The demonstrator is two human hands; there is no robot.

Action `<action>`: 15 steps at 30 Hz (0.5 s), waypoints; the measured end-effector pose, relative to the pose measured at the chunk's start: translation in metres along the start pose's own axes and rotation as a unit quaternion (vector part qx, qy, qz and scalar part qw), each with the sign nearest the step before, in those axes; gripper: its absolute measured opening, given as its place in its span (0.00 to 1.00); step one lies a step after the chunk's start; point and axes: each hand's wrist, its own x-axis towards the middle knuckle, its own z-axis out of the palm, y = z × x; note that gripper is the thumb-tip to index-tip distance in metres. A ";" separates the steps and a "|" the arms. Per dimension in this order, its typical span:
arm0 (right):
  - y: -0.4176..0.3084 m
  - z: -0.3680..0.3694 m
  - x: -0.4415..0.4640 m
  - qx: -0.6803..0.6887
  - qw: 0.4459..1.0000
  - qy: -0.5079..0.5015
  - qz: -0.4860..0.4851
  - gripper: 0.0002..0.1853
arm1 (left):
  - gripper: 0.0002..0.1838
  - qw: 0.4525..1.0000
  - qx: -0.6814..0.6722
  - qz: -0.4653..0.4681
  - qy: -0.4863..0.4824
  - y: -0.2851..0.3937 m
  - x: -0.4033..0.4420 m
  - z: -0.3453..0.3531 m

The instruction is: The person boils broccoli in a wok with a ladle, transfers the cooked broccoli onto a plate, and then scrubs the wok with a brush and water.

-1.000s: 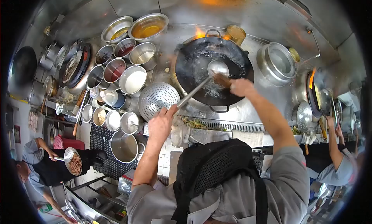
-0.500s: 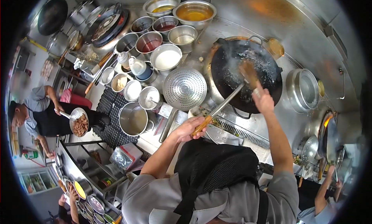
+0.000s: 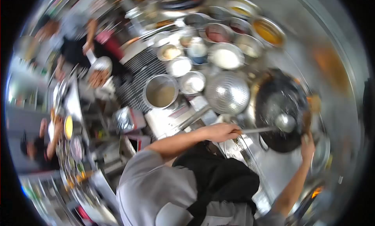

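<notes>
My left hand (image 3: pixel 222 132) is wrapped round the handle of a ladle (image 3: pixel 285 123), whose bowl is over the inside of a black wok (image 3: pixel 278 97). Water or foam glistens in the wok, which looks tilted on the stove. My right hand (image 3: pixel 307 147), at the wok's right rim, grips a brown wok brush (image 3: pixel 307 122), blurred by motion. A round perforated strainer (image 3: pixel 227 94) lies just left of the wok.
Metal bowls of white (image 3: pixel 225 56), red (image 3: pixel 217 33) and yellow-orange (image 3: pixel 268 31) contents stand behind the strainer. A pot (image 3: pixel 160 91) of cloudy liquid is at left. One co-worker (image 3: pixel 76 36) holds a skimmer with food; another (image 3: pixel 39 148) is below. A flame (image 3: pixel 316 192) burns lower right.
My view has swung, so the scene is shifted and blurred. The ladle bowl now shows inside the wok; the brush has moved from the wok's middle to its right rim. The wok looks more tilted.
</notes>
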 end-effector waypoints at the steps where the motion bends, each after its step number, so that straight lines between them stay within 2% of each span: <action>1: 0.005 -0.015 0.000 0.026 0.999 -0.022 0.021 0.33 | 0.24 0.982 -0.134 -0.105 -0.077 -0.011 0.008 -0.005; 2: 0.032 -0.021 0.005 0.036 0.999 0.026 -0.028 0.32 | 0.27 0.960 -0.198 -0.165 -0.110 -0.021 0.012 -0.004; 3: 0.014 -0.047 -0.008 -0.004 0.998 0.048 -0.040 0.32 | 0.27 0.969 -0.115 -0.165 -0.144 -0.016 0.014 -0.011; 4: 0.033 -0.057 -0.008 -0.014 0.993 0.100 -0.054 0.32 | 0.29 0.998 -0.011 0.058 -0.028 -0.075 0.025 0.030; 5: 0.055 -0.066 -0.014 0.010 0.988 0.147 -0.044 0.32 | 0.29 0.999 -0.015 0.049 -0.012 -0.068 0.021 0.032; 6: 0.070 -0.074 -0.019 0.031 0.980 0.197 -0.027 0.32 | 0.30 0.997 -0.070 0.019 -0.036 -0.048 0.018 0.033; 7: 0.071 -0.072 -0.027 0.028 0.980 0.195 -0.036 0.32 | 0.31 0.990 -0.125 -0.006 -0.062 -0.034 0.014 0.039; 8: 0.071 -0.061 -0.044 0.073 0.955 0.286 -0.007 0.32 | 0.28 0.975 -0.202 -0.030 -0.091 -0.029 0.008 0.046; 9: 0.074 -0.051 -0.060 0.117 0.919 0.375 0.030 0.33 | 0.28 0.975 -0.198 -0.027 -0.092 -0.024 0.002 0.049; 10: 0.104 -0.053 -0.072 -0.030 0.985 0.167 -0.040 0.34 | 0.26 0.948 -0.282 -0.036 -0.142 -0.007 -0.008 0.048; 11: 0.111 -0.073 -0.097 -0.175 0.978 -0.056 -0.095 0.36 | 0.25 0.909 -0.363 -0.043 -0.200 0.007 -0.013 0.055; 12: 0.115 -0.088 -0.113 -0.137 0.979 -0.145 -0.051 0.38 | 0.25 0.917 -0.356 -0.019 -0.176 0.014 -0.016 0.069; 14: 0.143 -0.110 -0.156 -0.213 0.971 -0.084 0.075 0.37 | 0.25 0.913 -0.345 -0.018 -0.217 0.028 -0.021 0.090; 15: 0.166 -0.113 -0.180 -0.127 0.989 0.024 0.073 0.36 | 0.25 0.916 -0.332 -0.025 -0.223 0.035 -0.021 0.105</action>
